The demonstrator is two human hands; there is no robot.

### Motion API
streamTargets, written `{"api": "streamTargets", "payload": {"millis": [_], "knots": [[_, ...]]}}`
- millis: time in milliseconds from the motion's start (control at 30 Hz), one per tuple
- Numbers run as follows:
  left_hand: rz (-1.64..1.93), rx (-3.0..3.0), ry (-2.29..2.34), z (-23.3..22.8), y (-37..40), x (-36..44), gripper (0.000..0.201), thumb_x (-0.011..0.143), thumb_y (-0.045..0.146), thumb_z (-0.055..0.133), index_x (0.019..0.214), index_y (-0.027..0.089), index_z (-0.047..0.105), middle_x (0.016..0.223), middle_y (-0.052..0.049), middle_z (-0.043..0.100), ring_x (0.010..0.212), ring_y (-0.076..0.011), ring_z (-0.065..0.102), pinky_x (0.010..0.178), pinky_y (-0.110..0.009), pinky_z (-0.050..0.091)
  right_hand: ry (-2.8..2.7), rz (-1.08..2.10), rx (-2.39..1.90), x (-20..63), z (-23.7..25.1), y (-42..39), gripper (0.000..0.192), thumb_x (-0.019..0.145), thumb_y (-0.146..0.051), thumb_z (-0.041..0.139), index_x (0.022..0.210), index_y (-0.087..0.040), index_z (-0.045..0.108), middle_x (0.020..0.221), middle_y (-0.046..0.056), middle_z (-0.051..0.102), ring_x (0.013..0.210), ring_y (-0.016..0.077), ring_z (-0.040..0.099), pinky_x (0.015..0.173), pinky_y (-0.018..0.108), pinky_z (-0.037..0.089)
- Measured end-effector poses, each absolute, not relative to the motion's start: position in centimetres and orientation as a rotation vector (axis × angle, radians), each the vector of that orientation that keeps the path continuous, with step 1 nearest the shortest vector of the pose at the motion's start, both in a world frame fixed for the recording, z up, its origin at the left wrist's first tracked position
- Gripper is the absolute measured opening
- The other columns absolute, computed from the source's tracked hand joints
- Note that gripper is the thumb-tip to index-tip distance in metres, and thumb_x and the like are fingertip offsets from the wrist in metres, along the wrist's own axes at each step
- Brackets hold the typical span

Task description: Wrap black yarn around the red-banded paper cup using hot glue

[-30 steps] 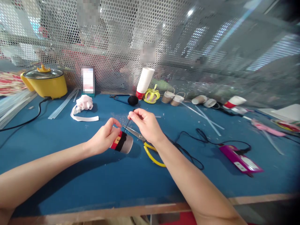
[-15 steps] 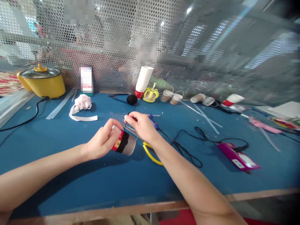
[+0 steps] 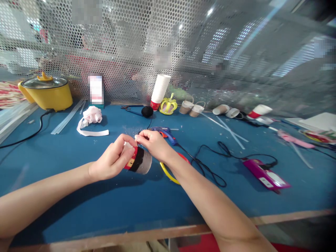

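My left hand (image 3: 113, 159) is wrapped around a paper cup (image 3: 144, 163) lying tilted on its side, its base pointing right. Black yarn covers a band of the cup beside its red part, and a grey-white stretch shows near the base. Close above the cup, my right hand (image 3: 151, 141) pinches the black yarn with thumb and forefinger. A ball of black yarn (image 3: 147, 111) rests farther back, its strand running down toward my right hand. Behind my right hand lies a blue glue gun (image 3: 170, 137), partly covered. Yellow scissors handles (image 3: 169, 174) show under my right forearm.
A yellow electric pot (image 3: 46, 92) stands at the back left, near crumpled white ribbon (image 3: 91, 115). Stacked paper cups (image 3: 160, 89), a yellow crown-like piece (image 3: 168, 105) and small baskets (image 3: 196, 110) line the back. A purple power strip (image 3: 266, 175) with black cable lies right.
My right hand has moved slightly left and down, close to the cup's rim side, drawing the yarn with it. More of the glue gun shows. My left hand keeps the cup nearly still.
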State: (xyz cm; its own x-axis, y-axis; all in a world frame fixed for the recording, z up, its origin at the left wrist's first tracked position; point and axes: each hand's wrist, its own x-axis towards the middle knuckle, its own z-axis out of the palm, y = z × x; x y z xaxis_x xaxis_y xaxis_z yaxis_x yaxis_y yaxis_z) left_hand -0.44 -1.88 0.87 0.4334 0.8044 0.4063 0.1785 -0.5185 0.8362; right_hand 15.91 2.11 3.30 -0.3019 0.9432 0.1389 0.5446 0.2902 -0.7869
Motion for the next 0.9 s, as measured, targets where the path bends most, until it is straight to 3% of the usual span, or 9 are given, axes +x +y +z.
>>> {"api": "streamTargets", "payload": {"millis": [533, 733, 900], "knots": [[1.123, 1.949, 0.753, 1.0, -2.0, -0.4, 0.011, 0.088, 0.027, 0.040, 0.093, 0.018, 0.043, 0.053, 0.009, 0.035, 0.044, -0.0057, 0.033, 0.043, -0.018, 0.029, -2.002, 1.025, -1.318, 15.9, 3.3, 2.0, 0.020, 0.075, -0.029, 0.050, 0.062, -0.015, 0.053, 0.056, -0.003, 0.046, 0.054, 0.0092, 0.038, 0.051, 0.021, 0.029], [1.077, 1.524, 0.775, 1.6, -1.4, 0.0, 0.016, 0.084, 0.033, 0.046, 0.091, 0.019, 0.044, 0.055, 0.007, 0.044, 0.044, -0.0053, 0.038, 0.042, -0.015, 0.032, -1.916, 1.124, -1.410, 16.0, 2.4, 2.5, 0.029, 0.078, -0.036, 0.051, 0.057, -0.016, 0.049, 0.049, -0.006, 0.040, 0.046, 0.0072, 0.034, 0.044, 0.021, 0.024], [1.189, 1.250, 0.846, 1.9, -0.3, 0.1, 0.017, 0.083, 0.031, 0.047, 0.094, 0.020, 0.043, 0.058, 0.006, 0.051, 0.046, -0.0067, 0.046, 0.044, -0.017, 0.038, -1.688, 1.454, -1.401, 17.1, 3.2, 2.9, 0.050, 0.084, -0.055, 0.037, 0.058, -0.015, 0.052, 0.052, 0.001, 0.053, 0.048, 0.0106, 0.051, 0.049, 0.023, 0.043]]}}
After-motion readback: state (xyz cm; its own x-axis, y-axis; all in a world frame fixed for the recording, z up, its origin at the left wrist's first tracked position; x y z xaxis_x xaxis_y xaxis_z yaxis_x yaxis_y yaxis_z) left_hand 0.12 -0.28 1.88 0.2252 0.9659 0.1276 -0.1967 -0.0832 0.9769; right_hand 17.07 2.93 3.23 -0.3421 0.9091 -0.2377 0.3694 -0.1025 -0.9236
